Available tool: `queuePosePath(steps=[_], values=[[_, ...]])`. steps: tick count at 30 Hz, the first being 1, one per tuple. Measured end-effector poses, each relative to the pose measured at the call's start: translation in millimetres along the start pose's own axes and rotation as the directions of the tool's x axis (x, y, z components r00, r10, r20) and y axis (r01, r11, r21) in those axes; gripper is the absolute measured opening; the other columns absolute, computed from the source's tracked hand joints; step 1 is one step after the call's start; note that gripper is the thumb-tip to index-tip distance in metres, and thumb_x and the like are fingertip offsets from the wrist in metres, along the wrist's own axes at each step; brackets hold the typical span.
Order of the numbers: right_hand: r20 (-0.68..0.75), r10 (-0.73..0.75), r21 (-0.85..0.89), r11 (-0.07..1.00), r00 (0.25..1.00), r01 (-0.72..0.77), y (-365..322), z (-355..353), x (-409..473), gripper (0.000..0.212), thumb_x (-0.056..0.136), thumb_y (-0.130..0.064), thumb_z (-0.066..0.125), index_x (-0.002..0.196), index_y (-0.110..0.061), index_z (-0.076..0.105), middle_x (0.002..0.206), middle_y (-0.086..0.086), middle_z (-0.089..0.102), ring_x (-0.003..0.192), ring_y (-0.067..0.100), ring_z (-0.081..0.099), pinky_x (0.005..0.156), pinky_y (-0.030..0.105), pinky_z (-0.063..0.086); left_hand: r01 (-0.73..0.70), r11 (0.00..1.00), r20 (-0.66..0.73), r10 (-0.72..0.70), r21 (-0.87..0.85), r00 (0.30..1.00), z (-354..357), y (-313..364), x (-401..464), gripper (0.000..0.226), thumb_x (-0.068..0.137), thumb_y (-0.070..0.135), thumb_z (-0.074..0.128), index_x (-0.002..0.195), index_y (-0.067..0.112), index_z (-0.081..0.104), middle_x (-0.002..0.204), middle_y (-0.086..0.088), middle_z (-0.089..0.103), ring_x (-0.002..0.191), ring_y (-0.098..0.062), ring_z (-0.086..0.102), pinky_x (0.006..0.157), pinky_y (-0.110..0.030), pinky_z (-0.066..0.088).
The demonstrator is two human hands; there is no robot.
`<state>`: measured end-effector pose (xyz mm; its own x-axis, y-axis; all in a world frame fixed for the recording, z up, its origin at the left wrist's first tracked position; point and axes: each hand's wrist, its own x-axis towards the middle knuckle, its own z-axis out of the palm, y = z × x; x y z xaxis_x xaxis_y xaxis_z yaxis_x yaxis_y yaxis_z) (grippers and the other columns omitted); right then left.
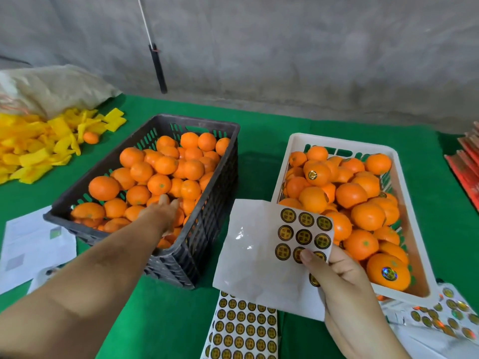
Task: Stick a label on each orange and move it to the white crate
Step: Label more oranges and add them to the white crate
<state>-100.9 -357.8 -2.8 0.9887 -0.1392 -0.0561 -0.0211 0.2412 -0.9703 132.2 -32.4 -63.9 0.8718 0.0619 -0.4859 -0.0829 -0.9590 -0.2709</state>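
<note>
Left hand [162, 212] extended into black crate [207, 203], fingers spread loosely over heaped oranges [160, 172], gripping nothing. Right hand [344, 288] raised between the crates, thumb pinching partly peeled label sheet [272, 244] with round gold labels. White crate [293, 156] on green counter [259, 141] at right, holding labelled oranges [316, 173].

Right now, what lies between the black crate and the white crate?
In the head view, bare green cloth at the far end. Nearer, the label sheet held by the right hand fills the gap between black crate and white crate.
</note>
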Motion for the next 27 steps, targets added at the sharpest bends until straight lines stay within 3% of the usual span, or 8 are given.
queuePosePath(steps=[6,8,11,13,15,19,23,27], values=[[0.017,0.014,0.055,0.998,1.000,-0.014,-5,6,-4,0.042,0.091,-0.022,0.067,0.131,-0.030,0.073,0.133,0.001,0.073,0.125,0.022,0.069,0.106,0.044,0.053,-0.058,0.998,-0.088,0.057,-0.011,0.994,4,4,2,0.065,0.089,0.018,0.072,0.143,0.022,0.036,0.140,-0.013,0.039,0.129,-0.042,0.049,0.099,-0.050,0.053],[0.010,0.002,0.043,0.999,1.000,-0.003,-9,6,-6,0.041,0.091,-0.021,0.065,0.131,-0.032,0.073,0.133,0.000,0.074,0.125,0.021,0.069,0.102,0.044,0.058,-0.049,0.918,-0.198,-0.033,-0.394,0.980,-10,5,-8,0.041,0.089,0.036,0.074,0.121,0.014,0.060,0.132,-0.016,0.050,0.117,-0.038,0.057,0.087,-0.047,0.057],[0.004,-0.041,0.025,0.999,0.999,0.040,-13,0,-9,0.043,0.091,-0.022,0.066,0.133,-0.027,0.072,0.133,0.000,0.074,0.125,0.021,0.068,0.101,0.036,0.057,-0.273,0.172,-0.307,-0.221,-0.946,0.926,-43,4,-53,0.038,0.080,0.055,0.080,0.096,0.022,0.070,0.093,0.007,0.070,0.085,-0.014,0.067,0.066,-0.028,0.050],[0.036,-0.081,0.003,0.997,0.996,0.081,-17,-2,-12,0.043,0.091,-0.024,0.068,0.134,-0.028,0.071,0.132,0.000,0.074,0.124,0.019,0.069,0.099,0.027,0.056,-0.334,-0.270,-0.328,-0.065,-0.903,0.942,-62,11,-99,0.054,0.076,0.065,0.077,0.109,0.024,0.071,0.105,0.010,0.076,0.097,-0.009,0.073,0.081,-0.028,0.054],[0.110,-0.104,-0.059,0.992,0.989,0.111,-21,-5,-16,0.039,0.095,-0.023,0.072,0.133,-0.033,0.071,0.131,-0.002,0.074,0.123,0.016,0.069,0.095,0.021,0.056,-0.312,-0.494,-0.443,0.172,-0.812,0.880,-67,26,-143,0.078,0.067,0.068,0.084,0.124,0.018,0.069,0.133,0.000,0.071,0.123,-0.016,0.067,0.097,-0.034,0.054],[0.323,-0.075,-0.173,0.975,0.943,0.137,-30,-12,-24,0.042,0.104,-0.004,0.058,0.135,-0.030,0.069,0.135,-0.001,0.072,0.128,0.018,0.067,0.100,0.023,0.054,-0.389,-0.353,-0.521,0.469,-0.851,0.713,-54,56,-213,0.071,0.048,0.069,0.094,0.102,0.027,0.075,0.143,-0.002,0.063,0.131,-0.024,0.062,0.096,-0.039,0.055],[0.187,-0.153,-0.395,0.893,0.970,0.217,-32,-9,-29,0.050,0.100,-0.016,0.069,0.136,-0.048,0.057,0.133,-0.020,0.067,0.122,0.009,0.066,0.093,0.020,0.055,-0.335,-0.362,-0.480,0.468,-0.870,0.742,-31,76,-249,0.069,0.055,0.059,0.097,0.105,0.023,0.065,0.108,-0.003,0.070,0.093,-0.022,0.068,0.073,-0.030,0.056],[0.198,-0.650,-0.859,0.245,0.734,0.449,-32,4,-42,0.032,0.095,-0.043,0.067,0.125,-0.030,0.062,0.125,-0.011,0.047,0.114,0.012,0.041,0.098,0.017,0.033,-0.408,-0.291,-0.496,0.382,-0.866,0.780,-21,88,-264,0.070,0.057,0.062,0.094,0.108,0.027,0.063,0.107,0.000,0.069,0.090,-0.019,0.070,0.073,-0.030,0.055]])
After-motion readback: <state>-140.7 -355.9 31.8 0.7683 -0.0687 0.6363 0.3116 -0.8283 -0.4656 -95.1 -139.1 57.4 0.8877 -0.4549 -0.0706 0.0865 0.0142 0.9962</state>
